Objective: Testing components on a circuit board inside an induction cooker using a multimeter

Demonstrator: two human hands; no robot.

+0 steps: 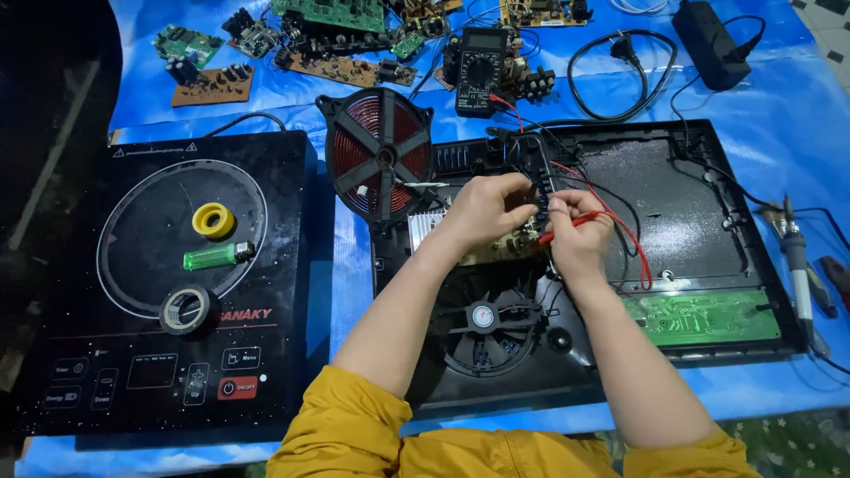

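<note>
Both hands over opened cooker base (673, 190) on tabletop (779, 115). Left hand (482, 211) fingers pinched shut on black probe, steadying tip on circuit board (496, 252). Right hand (580, 232) fingers closed round red probe (567, 228). Meter (480, 71) behind, leads trailing. Copper coil (379, 152) tipped aside, exposing board.
</note>
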